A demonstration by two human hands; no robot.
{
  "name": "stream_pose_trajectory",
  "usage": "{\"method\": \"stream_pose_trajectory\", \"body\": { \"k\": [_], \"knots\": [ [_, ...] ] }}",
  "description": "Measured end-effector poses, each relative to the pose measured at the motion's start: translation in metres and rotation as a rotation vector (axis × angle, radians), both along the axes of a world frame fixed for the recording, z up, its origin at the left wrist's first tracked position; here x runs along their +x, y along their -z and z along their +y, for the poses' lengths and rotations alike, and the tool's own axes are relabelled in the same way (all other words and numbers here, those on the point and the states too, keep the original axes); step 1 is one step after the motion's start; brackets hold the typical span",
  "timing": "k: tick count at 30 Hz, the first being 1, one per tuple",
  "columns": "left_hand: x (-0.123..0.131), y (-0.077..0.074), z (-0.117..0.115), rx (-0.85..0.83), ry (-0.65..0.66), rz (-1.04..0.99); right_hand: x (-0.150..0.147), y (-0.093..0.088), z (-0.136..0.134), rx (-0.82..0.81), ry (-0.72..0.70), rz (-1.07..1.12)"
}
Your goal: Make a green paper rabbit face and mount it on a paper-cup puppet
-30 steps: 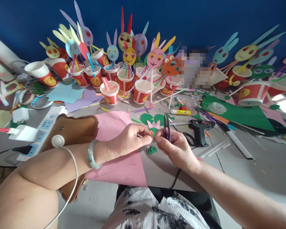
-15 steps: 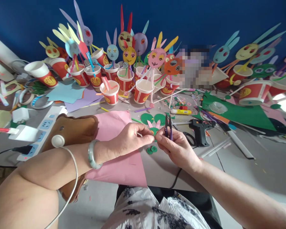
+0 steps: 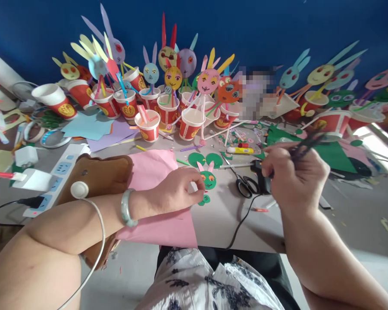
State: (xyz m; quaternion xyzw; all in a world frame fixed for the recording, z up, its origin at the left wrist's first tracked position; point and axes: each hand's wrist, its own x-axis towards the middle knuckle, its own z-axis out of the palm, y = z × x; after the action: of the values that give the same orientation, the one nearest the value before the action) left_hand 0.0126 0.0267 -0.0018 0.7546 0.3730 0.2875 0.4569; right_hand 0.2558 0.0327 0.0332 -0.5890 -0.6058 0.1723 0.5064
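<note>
Green paper rabbit face lies beside pinched-shut left hand; raised right hand grips blurred dark snips, partly hiding black glue gun beside black scissors.

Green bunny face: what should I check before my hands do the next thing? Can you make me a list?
1. Green bunny face lies flat on the table: ok.
2. Left hand has its fingertips at the face's edge: ok. Whether it really pinches the face: cannot tell.
3. Right hand grips a dark thin tool: ok. The tool is blurred, so whether its tips are shut: cannot tell.
4. Right hand is clear of the face, lifted off to the side: ok.
5. Path between the right hand and the face is free: not ok, as the black scissors lie there.
6. Small green piece lies close by the left hand: ok.
</note>
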Motion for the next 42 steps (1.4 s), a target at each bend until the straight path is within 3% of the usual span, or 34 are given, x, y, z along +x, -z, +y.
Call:
{"method": "stream_pose_trajectory", "body": {
  "k": [4, 7, 12, 16, 19, 23, 28, 32, 36, 42],
  "knots": [
    [-0.001, 0.012, 0.0, 0.315, 0.184, 0.126, 0.025, -0.016, 0.002, -0.342, -0.061, -0.785],
    [-0.001, 0.013, 0.0, 0.405, 0.236, 0.23, 0.043, -0.008, 0.005, -0.539, -0.045, -1.028],
    [0.001, 0.005, 0.0, 0.436, 0.276, 0.37, 0.075, 0.019, 0.016, -0.589, -0.033, -0.958],
    [0.002, 0.004, -0.001, 0.427, 0.278, 0.386, 0.089, 0.026, 0.025, -0.601, -0.091, -0.828],
    [0.002, 0.006, 0.0, 0.429, 0.283, 0.388, 0.087, 0.019, 0.027, -0.654, -0.119, -0.802],
    [0.001, 0.013, -0.001, 0.444, 0.273, 0.362, 0.084, -0.004, 0.03, -0.683, -0.087, -0.89],
    [0.0, 0.02, -0.001, 0.453, 0.251, 0.354, 0.094, -0.037, 0.044, -0.486, 0.096, -0.924],
    [0.001, 0.015, -0.001, 0.408, 0.273, 0.374, 0.103, -0.055, 0.063, -0.336, 0.198, -0.942],
    [0.002, 0.011, -0.001, 0.37, 0.274, 0.38, 0.109, -0.058, 0.08, -0.402, 0.204, -1.043],
    [0.002, 0.014, -0.001, 0.365, 0.277, 0.403, 0.111, -0.038, 0.077, -0.521, 0.081, -1.044]
  ]
}}
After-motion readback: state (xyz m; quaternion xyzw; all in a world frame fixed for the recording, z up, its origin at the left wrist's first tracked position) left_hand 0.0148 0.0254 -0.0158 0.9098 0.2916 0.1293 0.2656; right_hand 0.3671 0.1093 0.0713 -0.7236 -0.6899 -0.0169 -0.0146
